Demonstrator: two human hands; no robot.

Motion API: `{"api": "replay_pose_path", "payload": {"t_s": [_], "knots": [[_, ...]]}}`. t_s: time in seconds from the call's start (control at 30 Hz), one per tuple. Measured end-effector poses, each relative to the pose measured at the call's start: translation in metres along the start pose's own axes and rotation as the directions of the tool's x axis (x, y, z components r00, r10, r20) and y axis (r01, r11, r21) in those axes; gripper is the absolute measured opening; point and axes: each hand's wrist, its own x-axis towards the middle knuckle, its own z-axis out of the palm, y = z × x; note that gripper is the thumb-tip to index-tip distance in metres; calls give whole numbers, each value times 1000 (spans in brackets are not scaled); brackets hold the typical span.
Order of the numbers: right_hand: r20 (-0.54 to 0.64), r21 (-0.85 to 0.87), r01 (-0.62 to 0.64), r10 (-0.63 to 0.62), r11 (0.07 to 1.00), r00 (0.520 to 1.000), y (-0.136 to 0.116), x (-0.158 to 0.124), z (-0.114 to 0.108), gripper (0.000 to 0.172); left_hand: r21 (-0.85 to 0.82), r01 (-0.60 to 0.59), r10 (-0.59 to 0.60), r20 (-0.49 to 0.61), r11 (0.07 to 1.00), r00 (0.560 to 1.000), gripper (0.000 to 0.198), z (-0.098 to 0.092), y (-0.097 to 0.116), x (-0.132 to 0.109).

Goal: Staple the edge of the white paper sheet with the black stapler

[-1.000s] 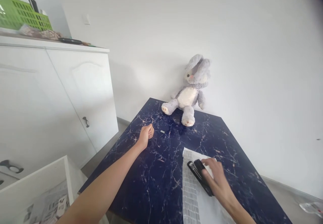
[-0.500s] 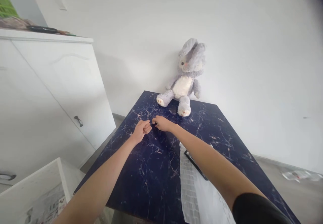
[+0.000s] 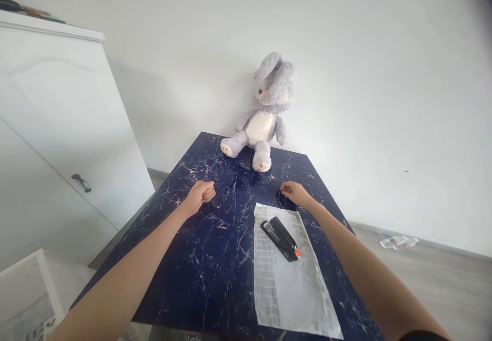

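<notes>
My left hand point(image 3: 200, 196) is closed over the left half of the dark blue marbled table point(image 3: 215, 279), thumb pressed to curled fingers. Any object inside it is too small or hidden to see. On the right, my right hand point(image 3: 295, 194) has its fingers bent together just beyond the far edge of a printed paper sheet point(image 3: 295, 300); what it holds, if anything, I cannot make out. A black stapler point(image 3: 280, 239) with an orange end lies on the sheet, its two arms spread apart. Past both hands, a grey plush rabbit point(image 3: 261, 125) sits against the wall.
A white cabinet point(image 3: 69, 120) stands left of the table, with thin tools point(image 3: 26, 8) on top. Below it, at the lower left, is a white open-topped box point(image 3: 49, 284). Clear plastic packaging point(image 3: 398, 242) lies on the floor at right.
My hands were nearly touching and are now wide apart, the right one having moved right. The stapler and sheet, partly covered by my right forearm before, are uncovered. The view has shifted right.
</notes>
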Motion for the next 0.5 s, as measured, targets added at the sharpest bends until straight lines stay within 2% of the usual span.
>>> {"api": "replay_pose_path", "payload": {"t_s": [0.17, 0.27, 0.37, 0.5], "knots": [[-166, 78, -66, 79, 995, 983, 21, -25, 10, 18, 84, 8, -8, -6, 996, 1000, 62, -1, -2, -1], [-302, 149, -121, 162, 981, 939, 20, -42, 15, 20, 152, 3, 0, -19, 988, 1000, 61, -2, -4, -3], [-426, 247, -67, 171, 967, 888, 9, -66, 23, 17, 211, 4, -2, -7, 978, 1000, 60, -2, -7, -3], [-501, 217, 52, 66, 975, 863, -7, -94, 38, 16, 267, 6, -7, 4, 964, 1000, 60, -4, -11, -3]]}}
